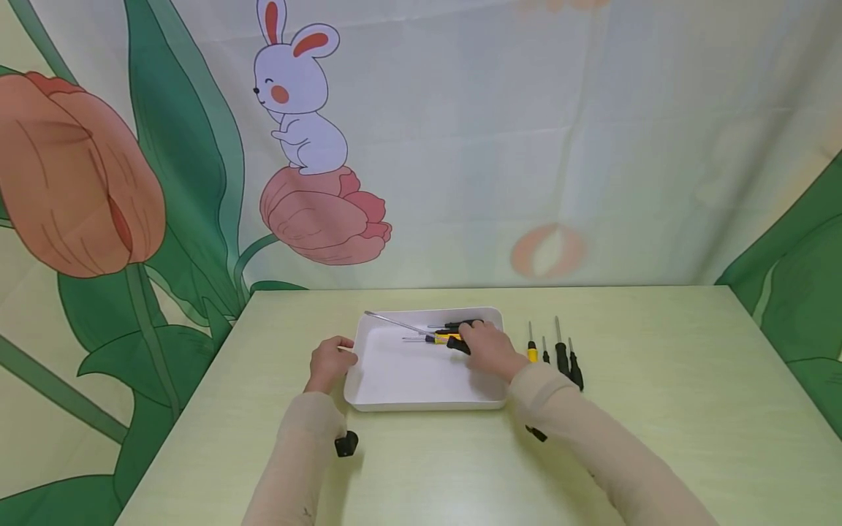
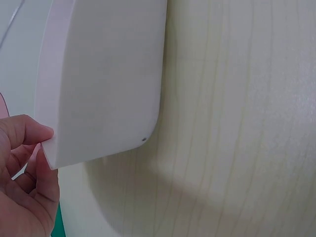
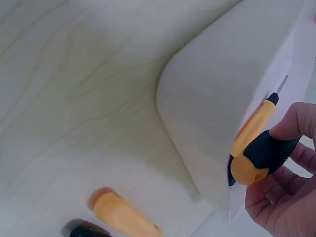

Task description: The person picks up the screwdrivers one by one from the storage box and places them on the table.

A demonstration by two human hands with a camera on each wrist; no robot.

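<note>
- Pinching the held screwdriver [image 3: 271, 150] by its black handle, the right hand [image 1: 493, 351] is above the right part of the white tray [image 1: 401, 380], thumb on one side and curled fingers on the other.
- The held screwdriver's long axis slants across the far part of the tray: its metal shank [image 1: 401, 323] points left and away from the person, the tip at the tray's far left corner, the handle toward the tray's right wall. Whether it touches the tools beneath it, I cannot tell.
- Under and beyond it, inside the tray, lie a yellow-and-black screwdriver [image 1: 430, 339] and black-handled tools [image 1: 463, 324], shanks to the left.
- At the tray's left wall, the left hand [image 1: 330, 361] pinches the rim between thumb and fingers, which the left wrist view shows most plainly.
- Right of the tray, on the table [image 1: 447, 467], a yellow-handled screwdriver [image 1: 532, 352] and three black ones [image 1: 561, 358] stand in a row, tips pointing away from the person.
- Only the right wrist view shows the held handle's yellow butt; only the head view shows the whole shank.
- Only the left wrist view shows a small dark mark [image 2: 143, 139] low on the tray's outside, at a corner.
</note>
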